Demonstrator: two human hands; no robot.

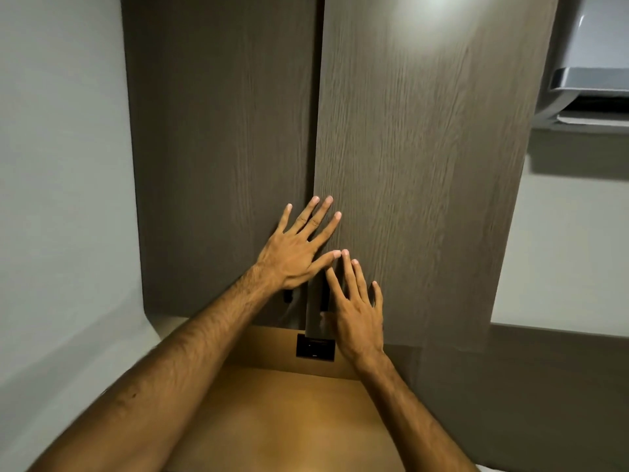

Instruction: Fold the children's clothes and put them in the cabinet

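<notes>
Pressing two cabinet doors (408,165), seemingly, both hands (292,253).

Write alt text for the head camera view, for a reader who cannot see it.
Both hands lie flat with fingers spread where two dark wood-grain cabinet doors meet: the left hand on the left door, the right hand on the right door. An orange-brown wooden surface lies below. No clothes are in view.

A home bedroom: dark wood-grain cabinet (408,165), wall air conditioner (592,80), pale walls (61,165).
</notes>
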